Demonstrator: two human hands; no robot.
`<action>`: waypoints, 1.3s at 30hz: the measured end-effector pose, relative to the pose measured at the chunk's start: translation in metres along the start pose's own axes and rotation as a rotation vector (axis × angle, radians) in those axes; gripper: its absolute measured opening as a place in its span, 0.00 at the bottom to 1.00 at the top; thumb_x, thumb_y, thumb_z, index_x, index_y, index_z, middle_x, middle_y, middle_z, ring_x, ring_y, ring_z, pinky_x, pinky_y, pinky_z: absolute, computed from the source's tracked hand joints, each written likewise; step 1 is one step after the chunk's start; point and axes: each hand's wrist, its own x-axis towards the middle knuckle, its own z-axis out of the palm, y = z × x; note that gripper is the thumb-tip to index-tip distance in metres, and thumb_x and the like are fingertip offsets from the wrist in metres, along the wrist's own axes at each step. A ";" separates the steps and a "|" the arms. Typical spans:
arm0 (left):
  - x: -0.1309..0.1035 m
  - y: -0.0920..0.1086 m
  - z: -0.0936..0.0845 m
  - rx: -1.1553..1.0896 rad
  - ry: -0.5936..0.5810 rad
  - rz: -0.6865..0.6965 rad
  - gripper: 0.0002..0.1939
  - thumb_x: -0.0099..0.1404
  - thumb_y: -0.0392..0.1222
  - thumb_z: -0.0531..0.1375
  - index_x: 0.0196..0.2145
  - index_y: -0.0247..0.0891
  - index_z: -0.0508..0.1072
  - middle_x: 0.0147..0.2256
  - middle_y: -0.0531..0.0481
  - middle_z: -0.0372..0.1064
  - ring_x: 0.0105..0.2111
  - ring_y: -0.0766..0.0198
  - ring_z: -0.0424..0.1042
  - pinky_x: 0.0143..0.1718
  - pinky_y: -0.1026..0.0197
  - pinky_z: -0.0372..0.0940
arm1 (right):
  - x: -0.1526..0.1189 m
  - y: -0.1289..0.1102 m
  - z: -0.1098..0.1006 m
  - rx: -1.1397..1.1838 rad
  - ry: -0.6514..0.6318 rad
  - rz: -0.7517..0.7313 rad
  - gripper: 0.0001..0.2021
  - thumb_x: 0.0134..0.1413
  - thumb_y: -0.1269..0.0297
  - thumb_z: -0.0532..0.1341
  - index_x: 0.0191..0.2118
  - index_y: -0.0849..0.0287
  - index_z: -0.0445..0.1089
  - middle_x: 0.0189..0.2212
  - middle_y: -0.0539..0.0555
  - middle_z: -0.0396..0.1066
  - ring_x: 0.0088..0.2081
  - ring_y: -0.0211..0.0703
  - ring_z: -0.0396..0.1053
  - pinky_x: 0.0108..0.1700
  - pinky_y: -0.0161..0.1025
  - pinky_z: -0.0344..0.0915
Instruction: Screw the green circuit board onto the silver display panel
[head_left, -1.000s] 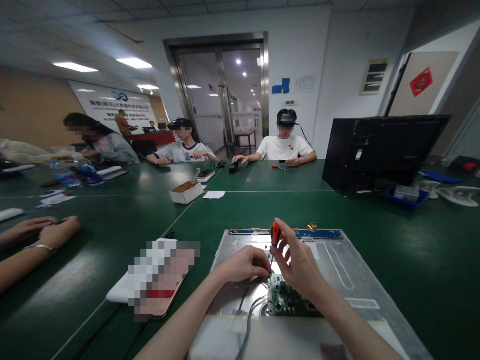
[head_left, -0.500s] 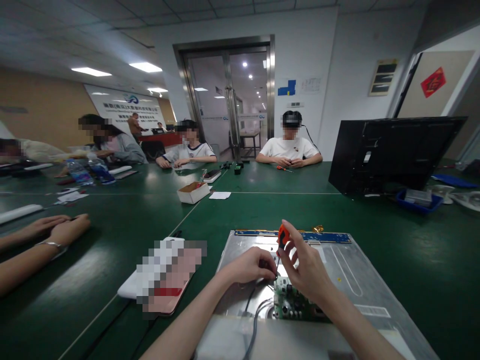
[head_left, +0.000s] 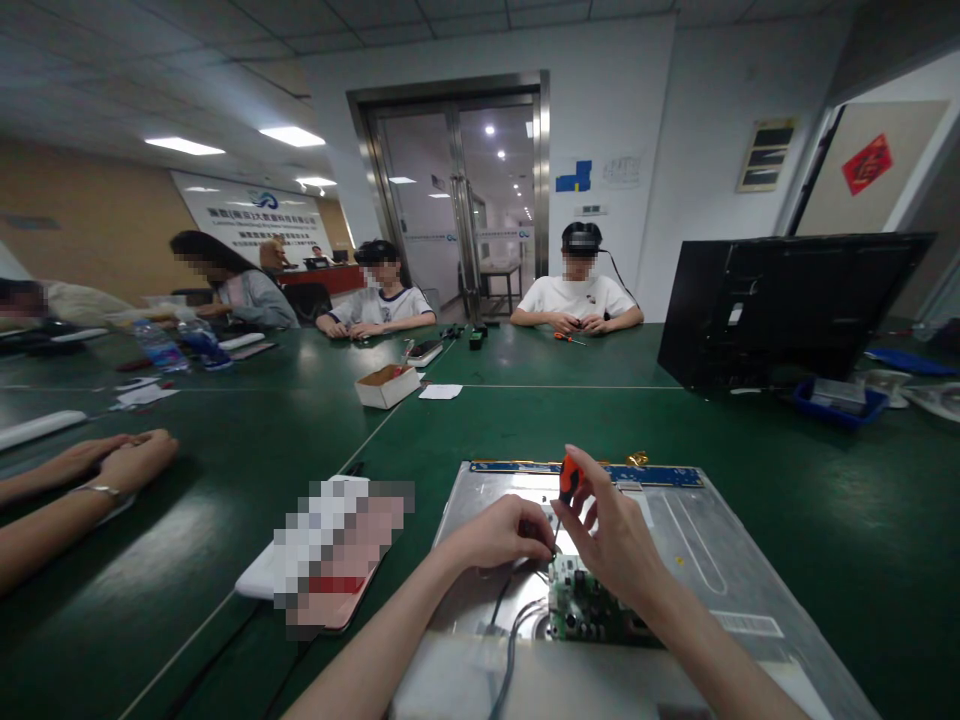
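Note:
An orange and black screwdriver (head_left: 570,478) is gripped by its handle in my right hand (head_left: 619,545). Its thin shaft slants down to the top left corner of a green circuit board (head_left: 581,605). Beside the shaft's lower end, my left hand (head_left: 510,530) has its fingers pinched together; what is between them is too small to make out. The board lies on a silver metal panel (head_left: 690,560) with a blue strip board (head_left: 585,470) along its far edge. Grey and black cables (head_left: 512,650) run from near the board toward me. My right hand hides part of the board.
Left of the panel lie a white device and a pink phone (head_left: 349,590), partly blurred out. An open small box (head_left: 388,386) stands further back. A black monitor (head_left: 787,310) and a blue tray (head_left: 838,402) are at the right. Another person's hands (head_left: 135,465) rest at the left; other people sit across.
The screwdriver handle has shifted very slightly to the right with my right hand. My left hand stays at the same corner of the board.

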 end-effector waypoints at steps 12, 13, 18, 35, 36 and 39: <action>-0.001 0.001 0.000 -0.008 0.002 0.016 0.04 0.54 0.31 0.67 0.27 0.37 0.78 0.24 0.57 0.71 0.26 0.65 0.67 0.33 0.64 0.62 | -0.003 0.000 -0.001 0.060 -0.052 0.051 0.32 0.64 0.70 0.53 0.71 0.53 0.43 0.30 0.51 0.71 0.20 0.37 0.66 0.19 0.31 0.60; -0.001 0.002 0.000 -0.006 0.004 0.018 0.04 0.54 0.31 0.67 0.27 0.37 0.78 0.24 0.56 0.71 0.26 0.65 0.67 0.33 0.64 0.62 | -0.003 0.000 -0.001 0.058 -0.047 0.048 0.32 0.64 0.70 0.53 0.70 0.53 0.43 0.30 0.51 0.71 0.20 0.37 0.66 0.19 0.31 0.61; -0.002 0.002 0.000 -0.005 0.004 0.021 0.04 0.53 0.31 0.66 0.27 0.37 0.79 0.24 0.56 0.71 0.27 0.65 0.67 0.33 0.64 0.62 | -0.002 0.000 0.000 0.022 -0.012 0.035 0.30 0.65 0.69 0.54 0.69 0.53 0.44 0.28 0.49 0.70 0.20 0.37 0.66 0.19 0.31 0.60; -0.002 0.003 0.001 -0.014 0.004 0.002 0.02 0.53 0.34 0.68 0.27 0.37 0.78 0.25 0.56 0.71 0.26 0.65 0.67 0.31 0.65 0.62 | -0.003 -0.001 -0.001 0.058 -0.042 0.047 0.30 0.64 0.70 0.53 0.69 0.54 0.47 0.30 0.50 0.70 0.20 0.36 0.65 0.19 0.31 0.60; -0.002 0.004 0.001 -0.012 0.005 0.001 0.02 0.53 0.34 0.68 0.27 0.37 0.78 0.25 0.56 0.71 0.27 0.65 0.67 0.31 0.66 0.62 | -0.003 -0.001 0.000 0.051 -0.032 0.047 0.29 0.64 0.70 0.54 0.69 0.54 0.47 0.30 0.49 0.70 0.20 0.36 0.65 0.19 0.31 0.60; -0.002 0.004 0.000 -0.009 0.006 0.001 0.02 0.53 0.32 0.67 0.27 0.36 0.78 0.25 0.56 0.71 0.26 0.65 0.67 0.31 0.65 0.62 | -0.003 0.000 0.001 0.020 -0.005 0.045 0.28 0.65 0.68 0.54 0.68 0.53 0.47 0.29 0.48 0.68 0.20 0.37 0.65 0.20 0.32 0.60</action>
